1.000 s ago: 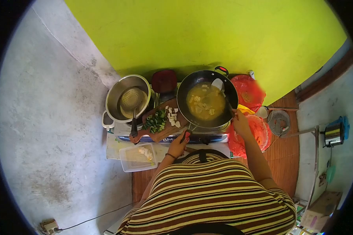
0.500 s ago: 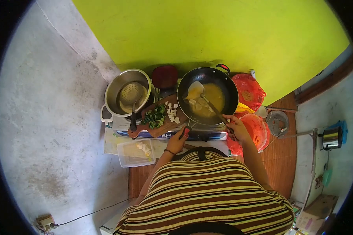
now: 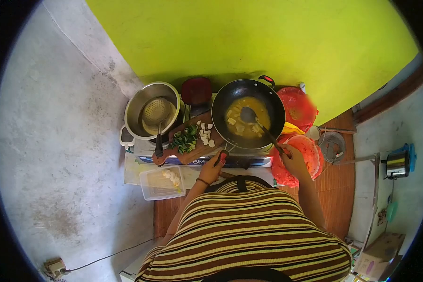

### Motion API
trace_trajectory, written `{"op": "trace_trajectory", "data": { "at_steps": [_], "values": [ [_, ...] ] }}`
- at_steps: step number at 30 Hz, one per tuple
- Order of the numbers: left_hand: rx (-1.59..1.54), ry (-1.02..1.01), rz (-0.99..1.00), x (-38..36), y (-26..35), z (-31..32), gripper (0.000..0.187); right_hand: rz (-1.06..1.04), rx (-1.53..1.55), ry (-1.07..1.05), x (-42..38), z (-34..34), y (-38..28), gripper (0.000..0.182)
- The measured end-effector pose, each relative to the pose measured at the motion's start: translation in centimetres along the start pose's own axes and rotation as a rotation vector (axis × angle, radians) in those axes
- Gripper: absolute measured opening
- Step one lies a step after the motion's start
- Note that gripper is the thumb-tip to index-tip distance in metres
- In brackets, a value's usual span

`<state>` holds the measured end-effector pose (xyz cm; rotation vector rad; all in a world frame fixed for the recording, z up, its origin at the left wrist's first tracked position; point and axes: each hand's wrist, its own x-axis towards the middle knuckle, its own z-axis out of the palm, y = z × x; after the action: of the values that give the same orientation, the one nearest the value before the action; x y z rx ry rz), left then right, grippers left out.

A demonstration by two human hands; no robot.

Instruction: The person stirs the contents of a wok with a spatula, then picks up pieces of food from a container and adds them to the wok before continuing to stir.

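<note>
My left hand (image 3: pixel 211 171) is closed around the red and black handle (image 3: pixel 222 158) of a dark wok (image 3: pixel 224 95). In my right hand (image 3: pixel 293 160) is the dark handle of a spatula (image 3: pixel 267 134), whose blade rests in the yellow liquid (image 3: pixel 244 104) with pale pieces. Left of the wok, a wooden cutting board (image 3: pixel 205 149) bears chopped green leaves (image 3: pixel 185 139) and white pieces (image 3: pixel 205 133).
A steel pot (image 3: pixel 131 108) with a skimmer (image 3: pixel 156 112) stands at the left. Below it sits a clear plastic container (image 3: pixel 150 185) with pale bits. Red plastic bags (image 3: pixel 309 152) and a grey bucket (image 3: pixel 332 141) are at the right. A green wall (image 3: pixel 249 37) rises behind.
My right hand has moved slightly right and down. The spatula blade has shifted right and turned over within the wok. My left hand stays on the handle.
</note>
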<state>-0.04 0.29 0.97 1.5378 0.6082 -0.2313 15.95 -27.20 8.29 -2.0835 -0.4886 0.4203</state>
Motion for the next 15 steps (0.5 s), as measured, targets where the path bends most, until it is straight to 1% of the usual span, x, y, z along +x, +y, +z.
{"op": "trace_trajectory", "data": {
  "at_steps": [1, 3, 6, 7, 9, 12, 15],
  "values": [
    [0.002, -0.006, -0.027, -0.2, 0.6, -0.1, 0.051, 0.014, 0.016, -0.028, 0.1, 0.1, 0.1, 0.035],
    [0.014, -0.004, -0.019, -0.2, 0.5, -0.1, 0.051, 0.043, 0.047, -0.083, 0.1, 0.2, -0.6, 0.037],
    [0.033, 0.019, 0.05, 0.4, -0.6, 0.1, 0.052, 0.293, 0.237, -0.246, -0.2, -0.5, -3.0, 0.035],
    [0.039, 0.03, 0.083, 0.6, -1.0, 0.1, 0.052, 0.281, 0.196, -0.238, -0.3, -0.5, -3.0, 0.035],
    [0.003, 0.022, 0.059, 0.7, -1.3, 0.1, 0.052, 0.26, 0.114, -0.222, -0.5, -0.4, -3.1, 0.035],
    [-0.014, 0.016, 0.031, 0.3, -0.4, 0.1, 0.053, 0.066, -0.044, -0.045, -0.3, 0.1, -0.5, 0.032],
    [-0.028, 0.002, 0.017, 0.4, -0.5, 0.0, 0.053, 0.011, -0.023, 0.058, -0.4, -0.1, -0.4, 0.033]
  ]
}}
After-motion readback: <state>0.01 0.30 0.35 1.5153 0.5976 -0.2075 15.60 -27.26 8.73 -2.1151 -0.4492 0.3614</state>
